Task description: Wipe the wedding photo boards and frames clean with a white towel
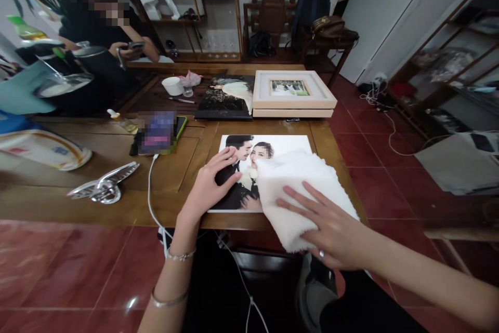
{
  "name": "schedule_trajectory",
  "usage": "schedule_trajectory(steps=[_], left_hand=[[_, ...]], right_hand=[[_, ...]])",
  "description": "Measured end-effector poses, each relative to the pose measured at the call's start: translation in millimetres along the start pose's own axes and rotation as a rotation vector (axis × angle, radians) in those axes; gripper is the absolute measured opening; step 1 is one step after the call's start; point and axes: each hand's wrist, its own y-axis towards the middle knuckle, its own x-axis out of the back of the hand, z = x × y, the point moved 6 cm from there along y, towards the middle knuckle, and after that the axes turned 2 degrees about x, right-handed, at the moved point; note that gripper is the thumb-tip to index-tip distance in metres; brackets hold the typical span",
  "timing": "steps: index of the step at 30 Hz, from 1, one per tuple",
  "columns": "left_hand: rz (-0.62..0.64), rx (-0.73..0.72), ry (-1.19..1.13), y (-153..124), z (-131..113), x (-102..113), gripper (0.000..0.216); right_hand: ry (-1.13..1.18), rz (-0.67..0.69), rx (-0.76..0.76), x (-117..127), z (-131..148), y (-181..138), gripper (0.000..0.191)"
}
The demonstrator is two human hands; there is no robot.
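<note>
Right hand [331, 229] nearest the lens, at the near right edge of the bench [117, 203]: palm down, fingers straight and spread on top of a white cloth [296, 182]; grip not closed, thumb hidden, a ring on one finger. The cloth lies bunched over the right part of a photo print [249, 151] and hangs past the near edge of the bench. Left hand [210, 187] just beside it, palm down on the left part of the print, fingers splayed, fingertips [230, 159] on the dark suit in the picture; grip open, pressing flat, nothing clasped. Two bracelets on the left forearm. The print lies flat at the near edge, a couple in wedding dress shown on it. Left of it a white cable [149, 192] runs off the edge from a phone [158, 133]. Farther left, a silver metal piece [103, 187] and a round plate [47, 151]. Behind the print, well apart: a dark photo panel [226, 96], two stacked pale frames [292, 94], a white cup [172, 85]. Another person [97, 37] sits at the far left, hands at a phone.
</note>
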Motion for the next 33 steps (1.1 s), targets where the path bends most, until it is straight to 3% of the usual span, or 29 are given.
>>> schedule_trajectory(steps=[10, 14, 18, 27, 30, 33], left_hand=[[0.040, -0.010, 0.008, -1, 2, -1, 0.031], [0.028, -0.009, 0.001, -1, 3, -2, 0.029], [0.007, -0.009, -0.008, 0, 1, -2, 0.029], [0.006, -0.006, 0.001, -1, 1, -3, 0.029], [0.016, -0.014, 0.013, -2, 1, -3, 0.031], [0.036, -0.028, 0.021, -3, 1, -4, 0.032]], right_hand=[[-0.148, -0.006, -0.122, 6, -115, 55, 0.025], [-0.150, -0.065, -0.232, 9, -132, 61, 0.028], [-0.143, -0.092, -0.250, 9, -107, 49, 0.025], [-0.079, -0.073, -0.132, -3, 3, -3, 0.011], [-0.061, -0.072, -0.049, -5, 13, -7, 0.006], [-0.073, -0.081, -0.030, -3, -3, 0, 0.010]])
